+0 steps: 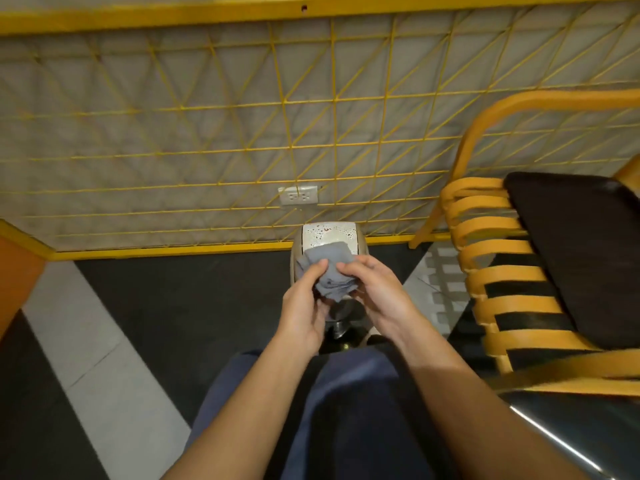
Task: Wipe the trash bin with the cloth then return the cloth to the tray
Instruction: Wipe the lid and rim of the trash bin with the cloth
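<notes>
From the head view, you are looking down at both hands over a small trash bin (327,237) that stands on the dark floor against a yellow wire fence (242,126). Your left hand (304,306) and right hand (377,292) each pinch the bunched grey cloth (332,277), so both grips are clamped on it. The cloth is held just above the front of the bin's lid, and I cannot tell whether it touches. The lid shows dark specks, so I judge the wiping barely begun or not started. You look to be folding the cloth ready. The wipe itself is left, then the return. No tray is in sight. A yellow chair (491,251) stands on the right.
</notes>
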